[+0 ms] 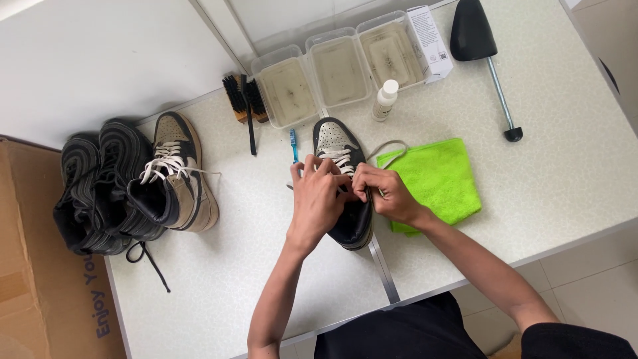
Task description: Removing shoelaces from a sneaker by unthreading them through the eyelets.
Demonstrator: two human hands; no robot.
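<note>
Both hands met over a black-and-cream sneaker (345, 193) on the desk (565, 179). The left hand (318, 199) lay against its laces, fingers loosely curled; the right hand (387, 193) pinched a white lace (387, 150). Just beyond the right hand lay a green cloth (442, 176). Past the fingers stood a small white bottle (385, 100), then three clear trays (339, 70). Well off from the left hand sat more shoes (133, 186).
</note>
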